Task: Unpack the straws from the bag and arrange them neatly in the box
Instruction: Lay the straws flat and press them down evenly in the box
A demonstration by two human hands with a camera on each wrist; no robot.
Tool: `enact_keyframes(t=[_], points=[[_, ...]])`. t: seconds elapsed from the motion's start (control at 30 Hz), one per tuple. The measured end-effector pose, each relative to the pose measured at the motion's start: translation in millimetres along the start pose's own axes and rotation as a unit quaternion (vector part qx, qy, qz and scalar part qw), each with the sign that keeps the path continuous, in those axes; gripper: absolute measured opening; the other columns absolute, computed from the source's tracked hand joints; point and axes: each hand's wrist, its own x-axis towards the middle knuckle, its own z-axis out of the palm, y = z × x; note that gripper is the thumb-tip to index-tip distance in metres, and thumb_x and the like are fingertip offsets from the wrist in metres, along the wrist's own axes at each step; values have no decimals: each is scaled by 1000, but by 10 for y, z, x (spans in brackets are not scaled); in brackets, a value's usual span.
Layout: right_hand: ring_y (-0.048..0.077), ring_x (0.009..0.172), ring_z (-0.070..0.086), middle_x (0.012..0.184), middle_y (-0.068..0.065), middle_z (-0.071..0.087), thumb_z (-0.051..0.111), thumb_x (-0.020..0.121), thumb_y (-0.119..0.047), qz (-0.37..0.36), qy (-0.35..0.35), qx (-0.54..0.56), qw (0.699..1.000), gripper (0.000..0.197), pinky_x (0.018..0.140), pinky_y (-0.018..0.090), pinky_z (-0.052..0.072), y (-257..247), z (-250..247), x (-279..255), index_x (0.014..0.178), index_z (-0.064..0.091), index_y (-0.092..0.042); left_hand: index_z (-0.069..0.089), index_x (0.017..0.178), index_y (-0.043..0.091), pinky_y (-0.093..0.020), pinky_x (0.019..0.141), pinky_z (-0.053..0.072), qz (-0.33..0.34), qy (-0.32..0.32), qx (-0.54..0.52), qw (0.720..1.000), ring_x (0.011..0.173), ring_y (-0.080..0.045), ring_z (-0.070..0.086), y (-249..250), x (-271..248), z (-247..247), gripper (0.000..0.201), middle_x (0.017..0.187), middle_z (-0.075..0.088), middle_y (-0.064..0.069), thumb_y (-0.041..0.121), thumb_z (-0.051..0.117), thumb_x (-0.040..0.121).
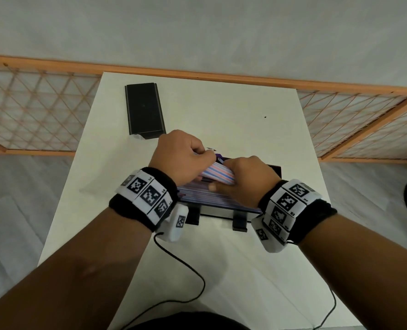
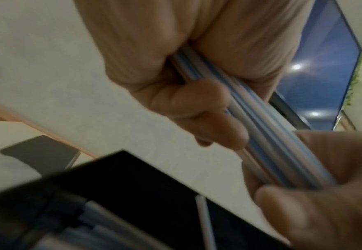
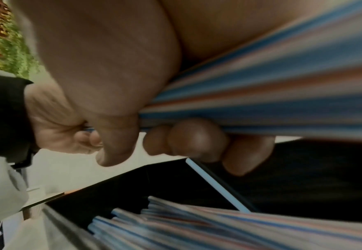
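Note:
A bundle of blue, pink and white striped straws [image 1: 218,174] is held just above the open black box [image 1: 275,169] in the middle of the white table. My left hand [image 1: 186,155] grips the bundle's far left end [image 2: 199,67]. My right hand [image 1: 246,178] wraps its near right part [image 3: 261,94]. Inside the box lie several more straws [image 1: 212,198] in a layer [image 3: 197,225], and one loose straw [image 3: 216,185] leans against the box's wall. No bag can be made out for certain.
A black lid or flat case [image 1: 144,108] lies at the table's far left, with a scrap of clear plastic [image 1: 136,137] at its near end. A wooden lattice screen [image 1: 31,110] stands behind the table [image 1: 245,110]. Wrist cables [image 1: 186,265] trail over the near tabletop.

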Motion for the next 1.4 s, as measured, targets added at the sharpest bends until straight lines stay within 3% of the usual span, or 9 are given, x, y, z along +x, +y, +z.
enact_keyframes(t=[0.2,0.33,0.53,0.7,0.77,1.03,1.13,1.23,1.4], points=[[22,89,55,91,-6,52,52,71,-84,19,-46,-48,998,67,75,35,46,49,135,-5,100,47,-23,72,75,9,-35,75,50,75,22,68,995,76,-21,63,-246,-41,291,25,79,70,-4,27,62,89],[26,123,43,131,-1,48,11,47,-105,36,-52,-81,995,123,107,52,36,117,353,-132,132,43,-21,67,87,8,-36,80,46,98,4,70,993,85,-22,56,-385,-79,388,31,89,64,-4,33,50,96],[24,137,36,146,-2,41,63,69,-75,10,-48,-91,995,94,117,54,21,158,516,-219,141,32,-23,62,103,17,-39,91,45,136,-146,262,944,101,-19,53,-307,-206,395,62,103,61,2,63,25,83],[29,134,39,145,2,44,53,62,-83,84,-33,-76,993,108,115,54,25,201,508,-143,143,31,-16,48,137,19,-45,114,32,61,-252,380,888,129,-23,48,-192,-177,494,103,138,55,-2,89,10,73],[29,133,41,144,3,45,52,62,-83,87,-46,-78,992,105,113,53,28,206,517,-137,142,35,-17,42,146,19,-50,121,22,34,-282,414,865,139,-25,41,-187,-180,548,96,148,49,-4,86,12,84],[33,145,26,155,4,32,62,62,-79,100,-102,-81,986,116,117,60,15,196,478,-115,152,20,-19,45,140,18,-49,118,28,-4,-287,362,887,132,-25,47,-75,-124,534,71,140,50,-6,72,30,96],[31,137,38,146,1,42,68,60,-74,88,-109,-71,988,107,117,60,16,232,427,-108,146,30,-25,57,115,13,-37,89,49,-54,-217,236,946,102,-22,60,59,-8,494,53,112,63,-6,62,50,95],[30,131,43,141,0,45,72,62,-69,81,-117,-69,987,103,115,60,19,247,400,-102,145,32,-25,67,84,6,-29,58,44,-139,-95,101,981,65,-20,58,154,132,480,32,71,64,-8,37,68,91],[30,131,42,142,0,44,72,65,-65,78,-124,-62,987,97,114,62,19,236,403,-86,144,33,-23,68,82,16,-43,81,62,-217,-4,-13,976,81,-28,75,200,227,604,18,85,76,-8,30,78,83]])
